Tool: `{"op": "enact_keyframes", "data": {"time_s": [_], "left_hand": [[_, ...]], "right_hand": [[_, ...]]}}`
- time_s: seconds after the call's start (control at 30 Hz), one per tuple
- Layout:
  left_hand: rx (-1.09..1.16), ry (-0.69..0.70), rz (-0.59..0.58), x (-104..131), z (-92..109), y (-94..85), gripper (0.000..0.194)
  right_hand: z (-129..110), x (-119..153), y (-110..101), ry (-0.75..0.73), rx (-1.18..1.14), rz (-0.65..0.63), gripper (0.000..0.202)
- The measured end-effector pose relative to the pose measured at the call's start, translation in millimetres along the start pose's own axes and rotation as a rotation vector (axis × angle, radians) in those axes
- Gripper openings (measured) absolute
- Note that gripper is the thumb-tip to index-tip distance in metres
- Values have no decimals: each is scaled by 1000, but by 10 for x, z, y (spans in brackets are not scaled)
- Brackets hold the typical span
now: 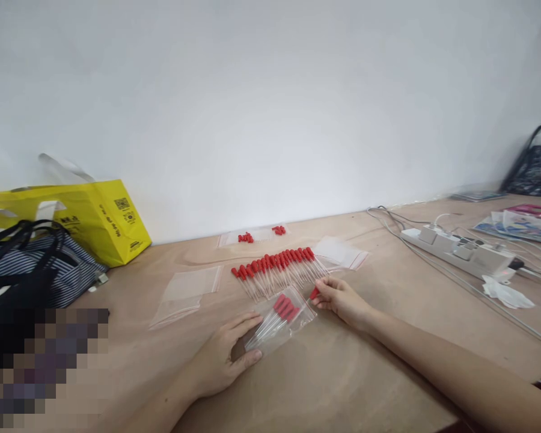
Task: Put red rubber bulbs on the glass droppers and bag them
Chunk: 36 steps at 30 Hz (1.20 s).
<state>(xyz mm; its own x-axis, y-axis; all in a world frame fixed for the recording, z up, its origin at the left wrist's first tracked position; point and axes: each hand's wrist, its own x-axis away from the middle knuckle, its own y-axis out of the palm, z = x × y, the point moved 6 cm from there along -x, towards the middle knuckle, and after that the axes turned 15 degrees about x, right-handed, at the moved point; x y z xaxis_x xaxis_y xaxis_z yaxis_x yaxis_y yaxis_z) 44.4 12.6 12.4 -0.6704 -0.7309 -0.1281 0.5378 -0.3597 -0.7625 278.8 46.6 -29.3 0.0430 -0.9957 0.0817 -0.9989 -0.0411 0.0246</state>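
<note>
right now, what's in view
droppers: many, red-topped, centre
filled bag: one, clear, between hands
flat bags: several, clear, midtable
bits: two clusters, red, rear
shopping bag: one, yellow, left
striped bag: one, dark, left
patterned bag: one, dark, right
power strip: one, white, right
cables: several, pale, right
scrap: one, white, right
flat items: several, mixed, right
table: one, brown, below
wall: one, white, behind
left hand: one, on filled bag
right hand: one, holding dropper

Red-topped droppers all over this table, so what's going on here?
A person's left hand rests at one end of a clear bag with several red-topped droppers inside. The right hand holds a single dropper by its red top at the bag's other end; whether its tip is inside is hard to tell. Beyond the bag, a row of droppers lies on the table.
</note>
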Motion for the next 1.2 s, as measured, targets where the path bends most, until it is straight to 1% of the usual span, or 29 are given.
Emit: {"op": "enact_keyframes", "data": {"time_s": [0.1, 0.2, 0.3, 0.37, 0.43, 0.53, 0.6, 0.73, 1.0, 1.13, 1.2], "left_hand": [[-1, -20, -4, -4, 27, -7, 47], [-11, -44, -6, -6, 41, -11, 47], [-17, -38, -11, -8, 56, -9, 46], [-24, -31, -15, -9, 59, -5, 45], [-32, -25, -14, -11, 54, -3, 45], [-40, -11, -5, -17, 48, -6, 45], [-42, 3, 2, -19, 50, -10, 45], [-51, 38, 1, -17, 65, -17, 43], [-87, 91, -43, 6, 82, -52, 44], [-83, 128, -42, 24, 104, -89, 42], [-77, 144, -50, 33, 101, -103, 42]], "right_hand": [[-40, 76, 112, -58, 130, -177, 29], [-66, 106, 166, -107, 211, -319, 27], [-86, 109, 186, -117, 240, -430, 31], [-89, 103, 195, -108, 284, -469, 33], [-91, 87, 209, -108, 328, -471, 33], [-79, 54, 239, -115, 368, -411, 34], [-54, 42, 278, -119, 372, -393, 36], [-28, 43, 357, -174, 328, -435, 37], [-44, 29, 341, -214, 379, -415, 32], [-78, 87, 399, -254, 490, -428, 30], [-137, 164, 462, -332, 588, -457, 25]]}}
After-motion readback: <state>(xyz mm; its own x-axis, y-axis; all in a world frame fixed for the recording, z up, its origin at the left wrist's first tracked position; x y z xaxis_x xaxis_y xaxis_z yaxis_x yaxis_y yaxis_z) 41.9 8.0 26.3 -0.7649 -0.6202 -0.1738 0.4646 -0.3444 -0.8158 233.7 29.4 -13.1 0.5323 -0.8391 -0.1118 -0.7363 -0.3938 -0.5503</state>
